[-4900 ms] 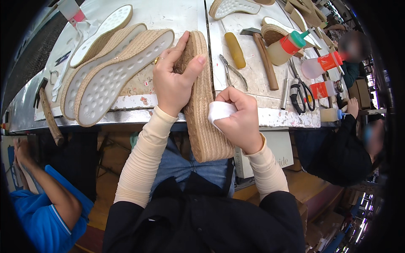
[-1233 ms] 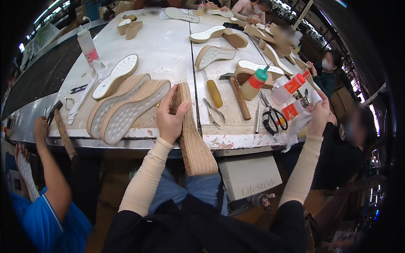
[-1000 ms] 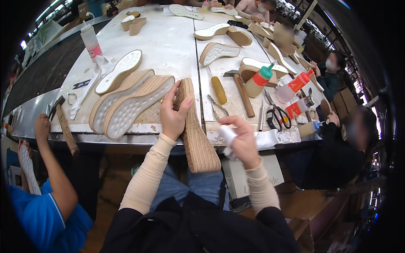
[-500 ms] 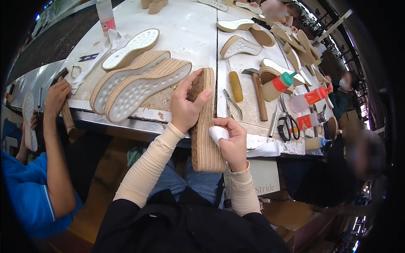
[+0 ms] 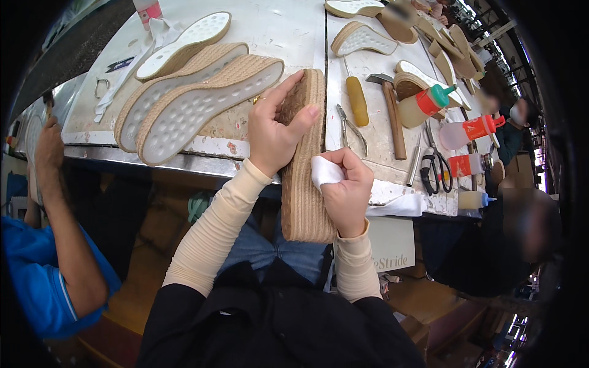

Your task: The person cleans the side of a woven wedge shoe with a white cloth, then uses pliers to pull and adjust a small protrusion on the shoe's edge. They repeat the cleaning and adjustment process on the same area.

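My left hand point(image 5: 270, 132) grips a wedge shoe sole point(image 5: 305, 205) with rope-braided sides, its thumb across the braid and its fingers on the brown face. The sole stands nearly upright in front of me, at the table's front edge. Bunched in my closed right hand point(image 5: 350, 193) is a white cloth point(image 5: 325, 172), which touches the braided side at the right. Two braided wedge soles point(image 5: 211, 113) with dimpled white faces lie to the left of my left hand. Behind them rests another white-topped sole point(image 5: 187, 43).
Right of my hands lie a yellow-handled tool point(image 5: 356, 101), pliers point(image 5: 353, 130), a hammer point(image 5: 394, 119), scissors point(image 5: 437, 165) and several squeeze bottles point(image 5: 423, 105). A white cloth point(image 5: 399, 206) hangs over the table edge. At the left, a co-worker's hand point(image 5: 49, 147) holds a hammer beside a sole.
My right hand and the cloth have moved slightly up along the braid. The co-worker's hammer has moved left, toward their sole. The view has shifted a little.
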